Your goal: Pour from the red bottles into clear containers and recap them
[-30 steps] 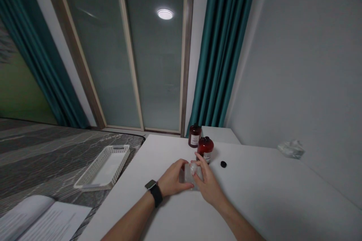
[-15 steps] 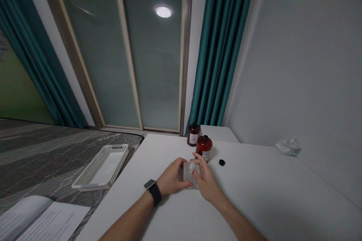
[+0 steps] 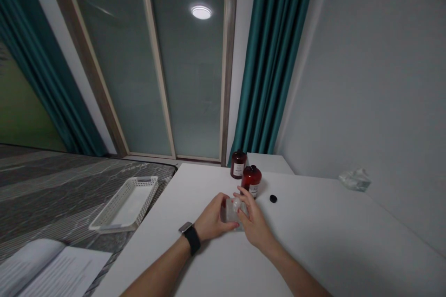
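Note:
On the white table, a squat, clear-to-frosted glass bottle [image 3: 229,213] stands between my hands, a round clear stopper [image 3: 236,203] at its top. My left hand [image 3: 212,218], with a dark watch at the wrist, wraps the bottle's left side, thumb across the near face. Thumb and fingers of my right hand [image 3: 257,225] close around the stopper. Just beyond my right fingertips is a red-brown bottle [image 3: 251,176] with a pale label. Behind it stands a second, darker brown bottle [image 3: 238,164] with a dark cap. A small black cap [image 3: 273,198] lies to the right.
A crumpled clear plastic packet [image 3: 355,180] lies at the table's right, by the wall. Left of the table [image 3: 313,250], a white perforated basket [image 3: 139,216] and an open book [image 3: 66,269] rest on a grey patterned surface. Teal curtains [image 3: 268,65] hang behind.
The view has shifted very slightly. Both hands keep their hold on the bottle and stopper, with the left wrist turned a little.

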Demonstrator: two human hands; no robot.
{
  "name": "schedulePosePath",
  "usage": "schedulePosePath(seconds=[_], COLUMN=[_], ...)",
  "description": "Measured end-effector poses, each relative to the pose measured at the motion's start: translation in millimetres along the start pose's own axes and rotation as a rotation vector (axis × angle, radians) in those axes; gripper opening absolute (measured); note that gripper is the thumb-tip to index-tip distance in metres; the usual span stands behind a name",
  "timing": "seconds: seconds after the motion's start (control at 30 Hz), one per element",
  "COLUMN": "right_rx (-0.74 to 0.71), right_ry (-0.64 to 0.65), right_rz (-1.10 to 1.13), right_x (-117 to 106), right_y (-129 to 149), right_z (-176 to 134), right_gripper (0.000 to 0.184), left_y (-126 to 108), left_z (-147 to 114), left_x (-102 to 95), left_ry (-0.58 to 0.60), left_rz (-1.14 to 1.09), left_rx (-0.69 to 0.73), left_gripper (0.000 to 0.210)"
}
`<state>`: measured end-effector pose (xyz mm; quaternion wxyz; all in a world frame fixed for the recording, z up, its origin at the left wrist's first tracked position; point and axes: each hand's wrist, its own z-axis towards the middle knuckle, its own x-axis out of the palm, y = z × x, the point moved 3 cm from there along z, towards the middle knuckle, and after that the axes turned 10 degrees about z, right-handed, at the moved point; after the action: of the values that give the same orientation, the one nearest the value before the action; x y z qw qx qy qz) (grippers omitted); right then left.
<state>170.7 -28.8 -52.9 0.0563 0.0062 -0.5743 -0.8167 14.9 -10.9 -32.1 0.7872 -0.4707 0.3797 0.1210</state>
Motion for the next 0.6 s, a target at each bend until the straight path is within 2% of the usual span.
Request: schedulePosePath(seconds=[0.3,0.47,0.6], right_rx=[0.008,0.023,0.011], right_ry=[-0.049,0.022,0.112], right_rz=[-0.038,-0.061,-0.064], right_x=[3.2,-1.6,-7.0], right_y=[-0.1,1.4,10.3], right_z=[-2.2,-1.4,-0.6], right_gripper=[0.055,0.051,0.049], left_y=[-1.7,-1.6,3.6], left_z=[-2.0,-0.5,1.1], left_x=[2.1,2.2,-2.6], left_ry=[-0.045,-0.026,0.043], left_rz=[0.017,0.012,-0.060], left_rx=[-0.007,-0.019,-0.004], left_gripper=[0.047,0.047,0.054])
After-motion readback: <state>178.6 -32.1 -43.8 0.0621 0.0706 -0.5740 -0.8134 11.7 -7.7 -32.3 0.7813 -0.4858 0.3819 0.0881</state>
